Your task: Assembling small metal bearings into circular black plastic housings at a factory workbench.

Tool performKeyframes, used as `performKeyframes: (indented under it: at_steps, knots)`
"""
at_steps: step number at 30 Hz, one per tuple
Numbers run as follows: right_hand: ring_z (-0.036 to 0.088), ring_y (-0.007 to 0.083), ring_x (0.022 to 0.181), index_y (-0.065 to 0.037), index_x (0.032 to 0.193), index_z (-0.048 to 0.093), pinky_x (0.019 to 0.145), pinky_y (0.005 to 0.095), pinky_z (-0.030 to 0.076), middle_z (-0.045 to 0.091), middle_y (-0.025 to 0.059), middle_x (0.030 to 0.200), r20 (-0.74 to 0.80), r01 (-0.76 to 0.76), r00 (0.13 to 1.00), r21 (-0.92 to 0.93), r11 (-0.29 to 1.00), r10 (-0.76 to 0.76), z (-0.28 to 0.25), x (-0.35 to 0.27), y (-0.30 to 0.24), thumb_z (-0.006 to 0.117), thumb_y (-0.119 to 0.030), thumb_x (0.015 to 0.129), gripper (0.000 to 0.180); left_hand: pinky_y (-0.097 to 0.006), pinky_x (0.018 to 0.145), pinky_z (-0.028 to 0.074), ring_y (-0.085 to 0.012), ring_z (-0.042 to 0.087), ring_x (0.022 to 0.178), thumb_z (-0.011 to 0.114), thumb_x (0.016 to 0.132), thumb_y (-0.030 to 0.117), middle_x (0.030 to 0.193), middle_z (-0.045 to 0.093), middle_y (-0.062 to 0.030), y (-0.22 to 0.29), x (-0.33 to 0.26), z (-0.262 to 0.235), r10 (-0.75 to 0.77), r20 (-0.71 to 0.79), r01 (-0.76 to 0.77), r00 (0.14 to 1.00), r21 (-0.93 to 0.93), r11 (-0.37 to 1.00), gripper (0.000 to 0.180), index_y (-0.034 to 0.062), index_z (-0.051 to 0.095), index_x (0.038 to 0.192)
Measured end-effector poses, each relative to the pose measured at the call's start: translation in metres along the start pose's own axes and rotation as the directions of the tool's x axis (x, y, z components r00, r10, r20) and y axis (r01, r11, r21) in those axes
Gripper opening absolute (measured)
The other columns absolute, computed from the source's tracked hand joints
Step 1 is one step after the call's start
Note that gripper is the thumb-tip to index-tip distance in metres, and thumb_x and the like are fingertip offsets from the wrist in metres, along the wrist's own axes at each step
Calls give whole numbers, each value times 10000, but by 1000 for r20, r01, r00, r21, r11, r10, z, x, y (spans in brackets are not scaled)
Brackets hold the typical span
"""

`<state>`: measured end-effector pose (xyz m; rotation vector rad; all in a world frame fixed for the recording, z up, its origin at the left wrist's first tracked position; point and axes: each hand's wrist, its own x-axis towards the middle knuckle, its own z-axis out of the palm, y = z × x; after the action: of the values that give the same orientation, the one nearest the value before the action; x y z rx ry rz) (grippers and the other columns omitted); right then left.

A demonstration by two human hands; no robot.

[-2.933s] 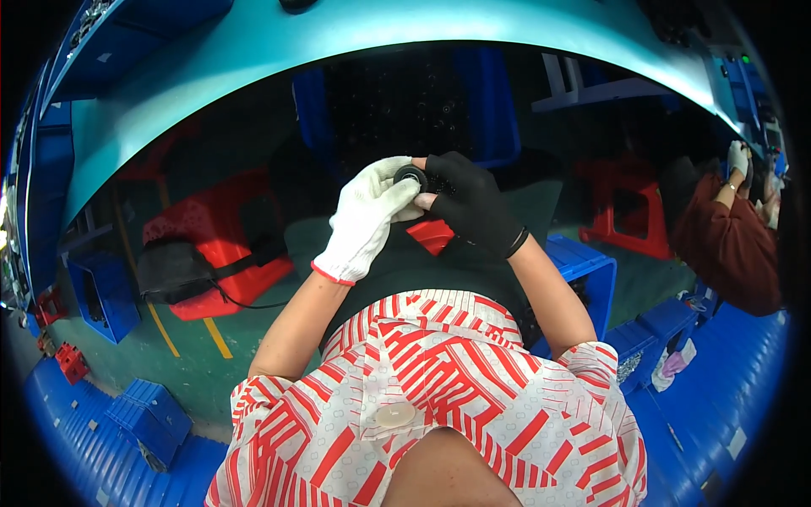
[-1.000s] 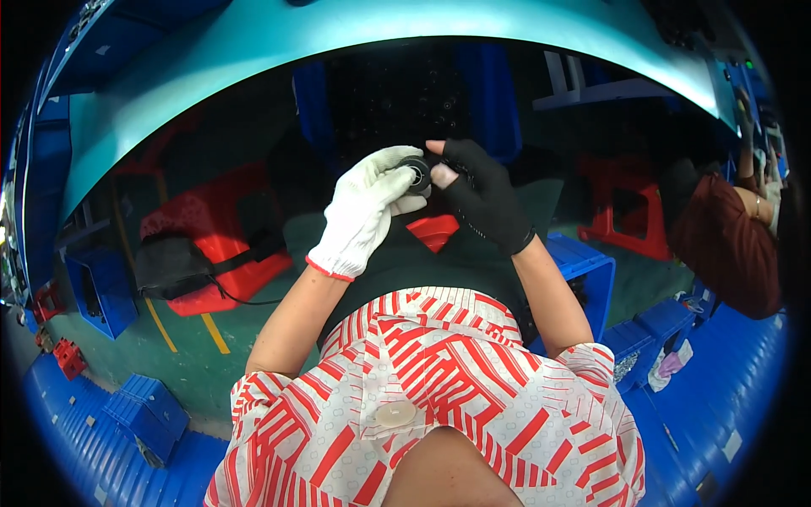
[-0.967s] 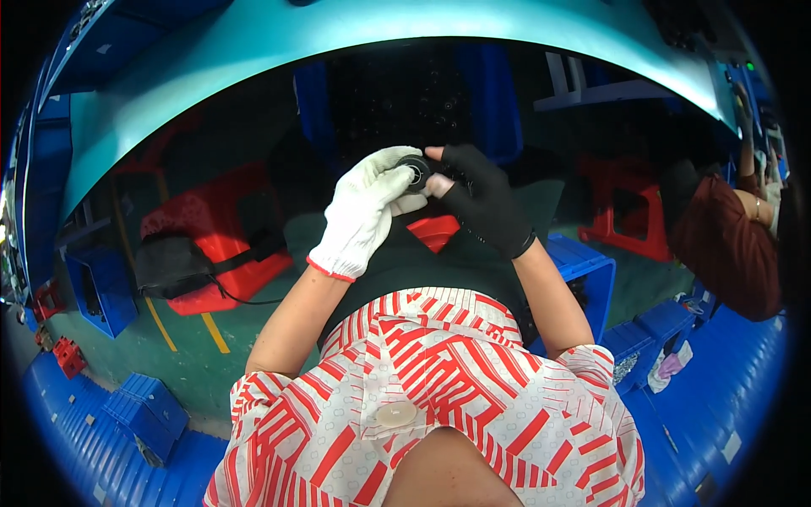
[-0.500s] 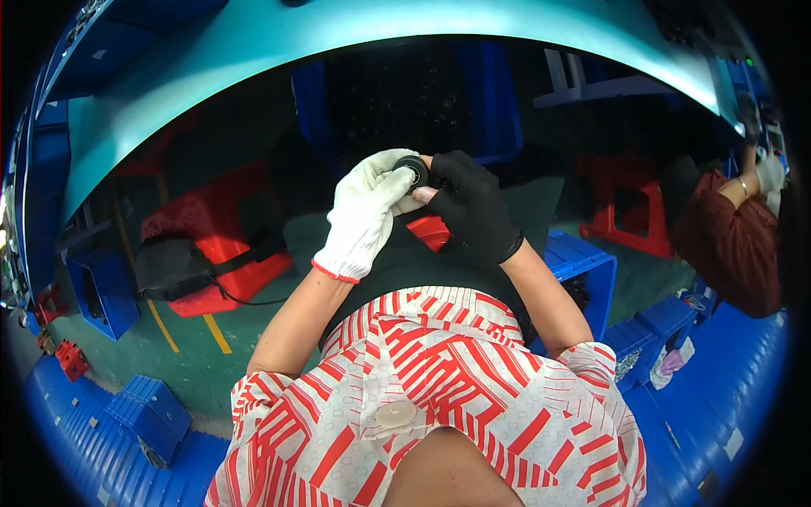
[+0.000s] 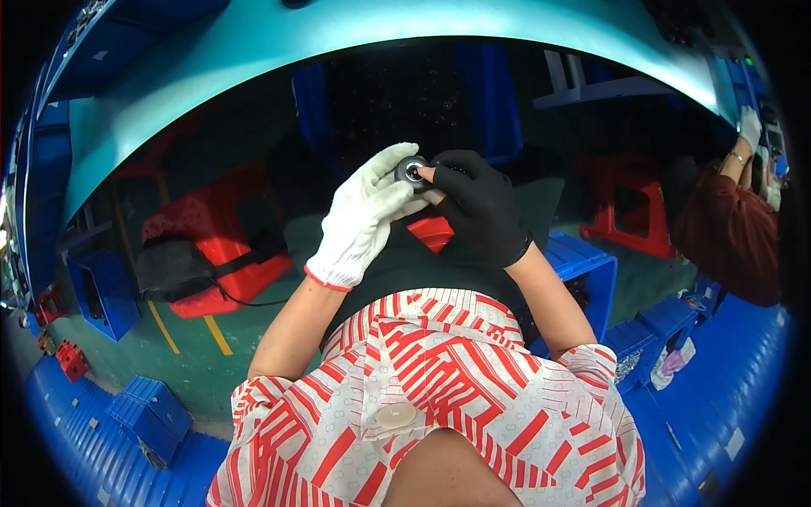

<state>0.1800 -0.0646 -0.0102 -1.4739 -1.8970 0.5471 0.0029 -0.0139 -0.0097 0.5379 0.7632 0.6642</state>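
A: How far along is the work?

B: The dark round part [image 5: 412,174] is being handled in mid-air, above the lap and on the near side of the tabletop [image 5: 253,51]. Its shiny centre is showing, so that much is looking in place; whether anything is remaining to be done on it, I can't tell. It isn't resting on any surface, so setting it down is one thing not yet happening.

A: What are the hands doing?

B: The left hand [image 5: 361,211], in a white glove, is pinching the part between thumb and fingers. The right hand [image 5: 480,203], in a black fingerless glove, is curling in from the right, a bare fingertip [image 5: 426,174] pointing at the shiny centre. Whether it's gripping too, I can't tell.

A: And the arms?

B: Both elbows are bending outward, and the left forearm [image 5: 296,329] and right forearm [image 5: 553,304] are slanting inward. A blue crate [image 5: 601,291] is standing just beyond the right one.
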Motion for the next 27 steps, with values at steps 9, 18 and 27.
performKeyframes:
  at_steps: [9,18,27]
  knots:
    - [600,281,990,-61,1169,581,808,335,504,551,136,1156,-27,-133,989,292,947,147,4,-3,-2,714,-112,786,408,-354,893,544,-245,599,1074,695,797,101,1207,540,-169,4,-5,3,15,37,-14,999,-17,1000,556,-1,476,1298]
    - [596,268,1004,-54,1162,577,814,330,501,543,136,1169,-15,-173,981,398,901,195,7,-2,1,721,-108,779,413,-355,868,559,-249,620,1026,678,821,108,1179,541,-171,2,-2,2,11,46,-9,999,-40,999,544,-4,465,1308]
    - [614,273,993,-28,1170,529,835,350,497,571,154,1156,-152,19,987,419,908,49,-8,44,-19,739,-97,738,486,-380,878,522,-259,618,1010,623,898,211,1207,555,-143,21,-1,5,-13,130,43,991,-232,972,602,-10,354,1388]
